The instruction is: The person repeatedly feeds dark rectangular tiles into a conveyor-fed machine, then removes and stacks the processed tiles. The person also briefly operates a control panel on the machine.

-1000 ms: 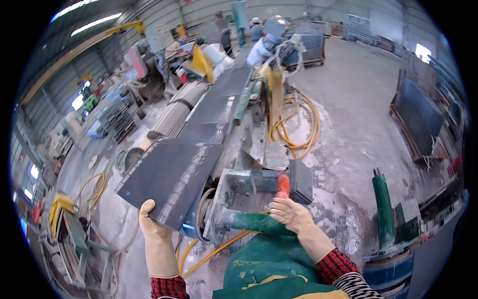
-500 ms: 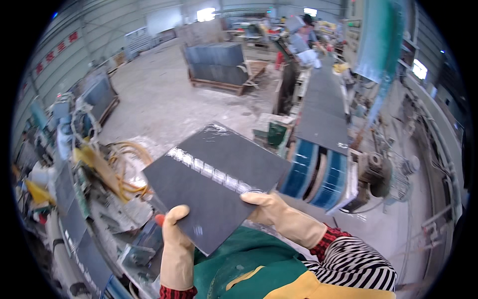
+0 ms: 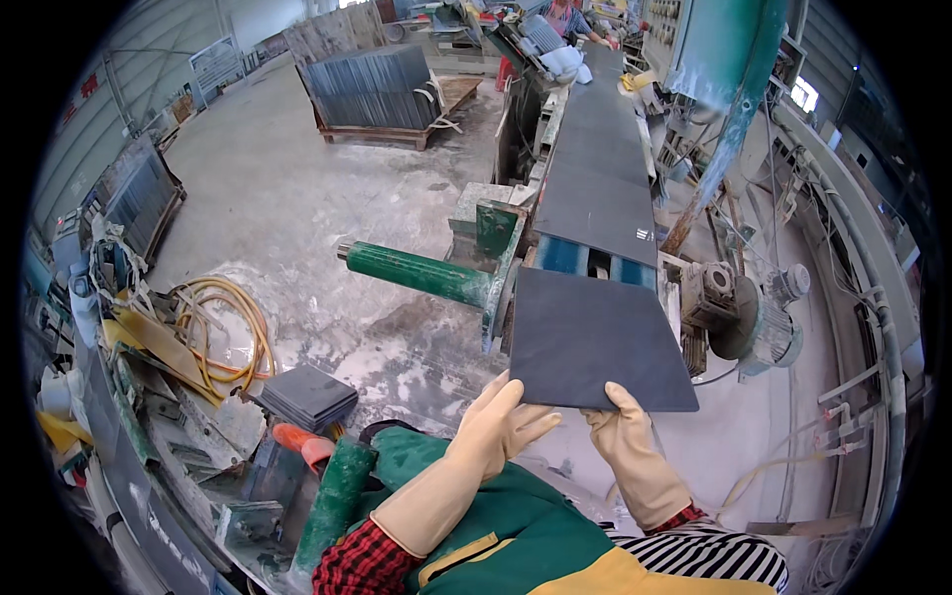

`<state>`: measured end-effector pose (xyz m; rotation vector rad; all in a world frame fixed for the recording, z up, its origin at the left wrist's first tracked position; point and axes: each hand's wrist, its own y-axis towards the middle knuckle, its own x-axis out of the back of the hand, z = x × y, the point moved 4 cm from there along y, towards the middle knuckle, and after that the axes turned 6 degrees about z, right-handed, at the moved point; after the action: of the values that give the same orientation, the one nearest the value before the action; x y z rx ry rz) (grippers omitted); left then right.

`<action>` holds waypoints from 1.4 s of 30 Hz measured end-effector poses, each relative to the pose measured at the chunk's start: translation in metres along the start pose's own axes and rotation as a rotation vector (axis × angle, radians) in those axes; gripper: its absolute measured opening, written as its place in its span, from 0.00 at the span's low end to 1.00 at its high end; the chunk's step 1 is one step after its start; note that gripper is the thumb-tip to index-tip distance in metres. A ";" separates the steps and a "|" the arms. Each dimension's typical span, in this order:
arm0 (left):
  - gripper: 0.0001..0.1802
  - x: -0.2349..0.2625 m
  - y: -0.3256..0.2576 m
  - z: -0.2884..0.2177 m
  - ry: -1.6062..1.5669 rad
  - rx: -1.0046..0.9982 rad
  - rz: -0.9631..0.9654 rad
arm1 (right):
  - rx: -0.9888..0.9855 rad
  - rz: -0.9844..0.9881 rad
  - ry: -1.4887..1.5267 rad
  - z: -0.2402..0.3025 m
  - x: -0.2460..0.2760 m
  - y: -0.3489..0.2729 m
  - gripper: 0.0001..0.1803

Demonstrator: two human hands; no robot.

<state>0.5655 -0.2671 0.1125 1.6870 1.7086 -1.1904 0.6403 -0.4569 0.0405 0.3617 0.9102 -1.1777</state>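
Lying flat at the near end of the conveyor (image 3: 600,169), the dark slab (image 3: 593,337) runs its long axis away from the person. Right hand (image 3: 625,436) grips its near edge; left hand (image 3: 501,421) — fingers spread — touches the near-left corner. Half a second ago both hands held it tilted over the floor.

Dark grey slab, cream gloves, green all around.
The slab (image 3: 595,337) is plain dark grey; both gloves, left (image 3: 496,421) and right (image 3: 630,441), are cream. The apron (image 3: 496,535) is green, one sleeve (image 3: 362,560) red-and-black check, the other (image 3: 714,555) black-and-white striped. The roller (image 3: 416,273) is green, the hose (image 3: 223,332) yellow.
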 end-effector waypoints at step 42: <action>0.37 0.118 0.073 -0.109 0.443 0.019 -0.434 | 0.079 -0.364 0.213 -0.044 0.055 0.111 0.14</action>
<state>0.6456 -0.1210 0.0547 1.7364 2.4363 -1.0558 0.7268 -0.4201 -0.0506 0.4014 1.1495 -1.5333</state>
